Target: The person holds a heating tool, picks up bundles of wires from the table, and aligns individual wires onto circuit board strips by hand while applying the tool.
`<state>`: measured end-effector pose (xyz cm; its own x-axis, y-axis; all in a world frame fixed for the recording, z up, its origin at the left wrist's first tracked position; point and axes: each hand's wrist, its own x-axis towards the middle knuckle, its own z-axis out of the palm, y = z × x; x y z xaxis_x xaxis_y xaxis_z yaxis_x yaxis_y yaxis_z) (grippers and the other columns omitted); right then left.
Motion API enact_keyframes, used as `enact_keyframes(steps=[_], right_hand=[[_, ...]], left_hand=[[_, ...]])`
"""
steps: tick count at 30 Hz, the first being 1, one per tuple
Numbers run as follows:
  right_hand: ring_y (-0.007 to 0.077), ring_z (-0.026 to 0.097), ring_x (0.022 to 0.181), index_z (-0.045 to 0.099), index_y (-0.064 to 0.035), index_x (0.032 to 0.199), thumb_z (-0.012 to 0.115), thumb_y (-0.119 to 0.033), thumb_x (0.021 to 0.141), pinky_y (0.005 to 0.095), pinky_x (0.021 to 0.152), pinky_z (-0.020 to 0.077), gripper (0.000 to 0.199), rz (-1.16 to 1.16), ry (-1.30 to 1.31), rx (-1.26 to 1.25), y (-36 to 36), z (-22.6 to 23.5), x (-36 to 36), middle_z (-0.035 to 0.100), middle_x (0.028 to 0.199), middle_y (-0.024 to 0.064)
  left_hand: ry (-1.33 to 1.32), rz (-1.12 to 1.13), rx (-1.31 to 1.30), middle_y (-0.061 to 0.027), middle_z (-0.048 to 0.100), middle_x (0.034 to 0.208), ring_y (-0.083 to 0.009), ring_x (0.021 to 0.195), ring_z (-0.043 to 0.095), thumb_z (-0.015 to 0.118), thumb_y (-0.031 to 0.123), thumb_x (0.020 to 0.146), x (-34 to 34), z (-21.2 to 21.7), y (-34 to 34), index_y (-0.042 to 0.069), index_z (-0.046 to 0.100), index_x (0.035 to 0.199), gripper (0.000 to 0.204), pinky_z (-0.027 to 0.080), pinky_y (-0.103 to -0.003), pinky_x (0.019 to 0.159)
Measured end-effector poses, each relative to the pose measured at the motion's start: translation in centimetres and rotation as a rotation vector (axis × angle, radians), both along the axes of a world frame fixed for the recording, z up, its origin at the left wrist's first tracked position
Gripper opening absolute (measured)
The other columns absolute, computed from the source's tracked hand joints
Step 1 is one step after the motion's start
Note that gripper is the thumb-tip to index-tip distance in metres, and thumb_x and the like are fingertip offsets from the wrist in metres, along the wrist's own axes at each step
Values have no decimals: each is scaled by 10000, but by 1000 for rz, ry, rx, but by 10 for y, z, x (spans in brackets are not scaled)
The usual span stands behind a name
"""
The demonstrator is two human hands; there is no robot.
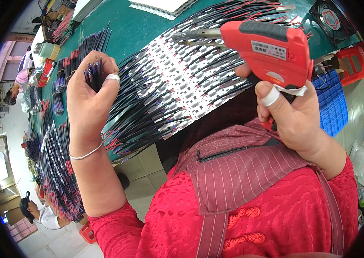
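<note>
The soldering gun's grip (272,51) is hidden inside the right hand (293,116), which is clenched around it; its tip hangs over the wired strips (177,86) near the green table's (143,30) front edge. The left hand (89,94) pinches a wire bundle (94,73).

A black fan (333,19) and blue crate (331,105) sit right.

One camera is sitting on the person's head and is looking down over the chest at the green table (134,26). It is staying very close to the left hand (88,96) and the right hand (296,116). The round lens is bending everything near the dark edges.
</note>
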<state>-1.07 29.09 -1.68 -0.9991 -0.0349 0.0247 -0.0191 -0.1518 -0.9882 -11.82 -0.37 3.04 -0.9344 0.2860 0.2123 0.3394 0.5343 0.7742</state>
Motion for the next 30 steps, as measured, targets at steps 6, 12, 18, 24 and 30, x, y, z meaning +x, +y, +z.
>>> enact_keyframes(steps=[6,12,18,24,30], right_hand=[[62,529,661,562,19,1247,600,-134,995,247,584,475,298,5,-5,3,0,-1,0,663,1182,122],[61,528,657,563,13,1250,596,-133,998,243,598,478,293,6,6,-7,1,-2,-1,661,1200,126],[63,529,651,568,16,1236,594,-129,998,245,594,481,280,-15,4,-7,-1,-1,-1,662,1199,133],[65,530,650,570,17,1222,604,-137,993,251,578,480,278,-14,-12,-23,-1,0,-3,662,1197,141],[71,524,632,575,29,1186,603,-149,995,254,566,476,263,-31,-41,-31,-5,-1,-6,668,1104,117]], left_hand=[[27,51,-32,36,508,776,-30,700,412,513,-74,805,0,-4,3,9,566,866,116,352,-179,645],[116,12,-237,-18,564,856,-91,750,484,531,-82,841,-2,-6,2,1,589,970,165,417,-224,708],[-20,-59,-325,-67,567,991,-160,839,540,568,-48,875,-2,-5,5,2,611,1034,172,443,-267,767],[-370,-50,-174,-51,573,875,-160,746,557,576,-48,863,-8,-9,2,7,672,1114,274,459,-285,720],[210,-77,-477,-119,623,811,-232,645,566,652,-30,811,-19,0,1,-2,707,969,170,467,-304,649]])
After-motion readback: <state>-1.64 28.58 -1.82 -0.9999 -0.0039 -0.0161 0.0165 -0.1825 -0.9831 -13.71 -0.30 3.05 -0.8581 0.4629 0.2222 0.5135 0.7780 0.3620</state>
